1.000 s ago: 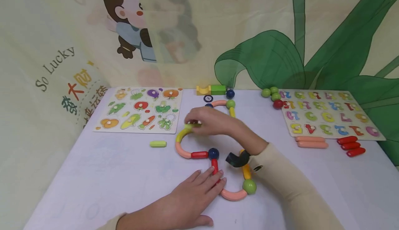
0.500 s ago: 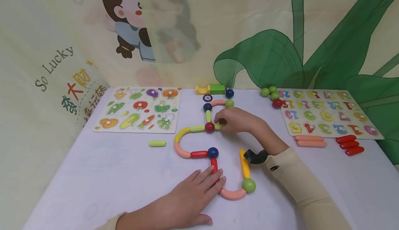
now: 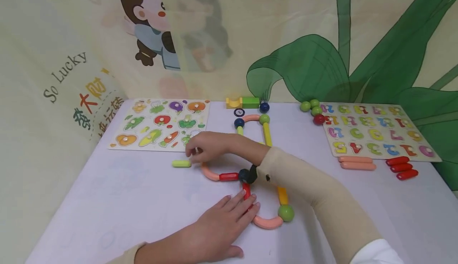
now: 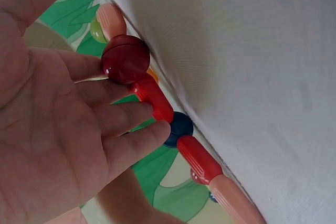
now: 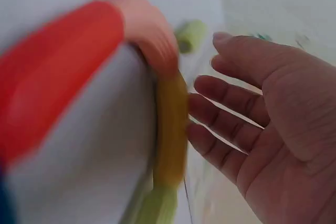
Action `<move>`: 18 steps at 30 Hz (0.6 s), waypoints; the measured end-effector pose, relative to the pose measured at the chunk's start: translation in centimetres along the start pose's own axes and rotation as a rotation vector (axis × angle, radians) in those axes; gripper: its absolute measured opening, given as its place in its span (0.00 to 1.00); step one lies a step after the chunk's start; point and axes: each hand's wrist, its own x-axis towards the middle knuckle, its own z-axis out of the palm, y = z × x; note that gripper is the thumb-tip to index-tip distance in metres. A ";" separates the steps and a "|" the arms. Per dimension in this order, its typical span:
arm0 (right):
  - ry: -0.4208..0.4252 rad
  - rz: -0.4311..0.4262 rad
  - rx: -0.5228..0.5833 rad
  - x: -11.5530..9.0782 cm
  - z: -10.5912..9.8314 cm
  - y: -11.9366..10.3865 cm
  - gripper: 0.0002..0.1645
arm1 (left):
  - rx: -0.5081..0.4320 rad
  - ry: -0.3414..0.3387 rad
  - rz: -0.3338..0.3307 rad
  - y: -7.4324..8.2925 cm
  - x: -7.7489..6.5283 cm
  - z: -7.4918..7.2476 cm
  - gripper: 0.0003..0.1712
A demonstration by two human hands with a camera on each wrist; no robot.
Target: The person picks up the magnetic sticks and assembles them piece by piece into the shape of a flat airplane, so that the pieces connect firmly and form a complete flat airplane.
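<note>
My left hand (image 3: 223, 230) lies with straight fingers on the red rod (image 3: 246, 189) of a winding chain of toy rods and balls. In the left wrist view its fingertips touch a dark red ball (image 4: 126, 60) and a red rod (image 4: 155, 98), close to a blue ball (image 4: 181, 129). My right hand (image 3: 211, 146) reaches over the chain's left bend, fingertips near a loose light green rod (image 3: 181, 164). In the right wrist view, the right hand (image 5: 278, 108) holds nothing, fingers loosely bent beside the yellow curved piece (image 5: 172, 129).
A vegetable puzzle board (image 3: 143, 144) lies at the back left, a number puzzle board (image 3: 388, 134) at the right. Pink rods (image 3: 358, 165) and red rods (image 3: 401, 167) lie before the latter, green balls (image 3: 305, 106) beside it. Yellow and green blocks (image 3: 250, 103) stand at the back.
My right hand has moved from the chain's left bend to a light green rod at its middle, then left across to the loose green rod. The left hand has stayed in place.
</note>
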 end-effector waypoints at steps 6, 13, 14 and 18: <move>-0.048 0.056 -0.207 3.8 1.8 -2.3 0.10 | 0.053 0.070 0.005 0.2 -0.3 0.1 0.56; -0.010 0.111 -0.186 0.2 0.4 -3.2 0.05 | 0.017 0.031 0.019 0.0 0.0 -0.1 0.56; 0.001 0.109 -0.183 -1.1 0.0 -3.4 0.04 | 0.010 0.022 0.022 0.0 0.1 -0.1 0.56; 0.053 0.148 -0.172 -6.9 -0.8 -3.3 0.03 | 0.005 -0.003 0.018 -0.1 0.1 -0.2 0.57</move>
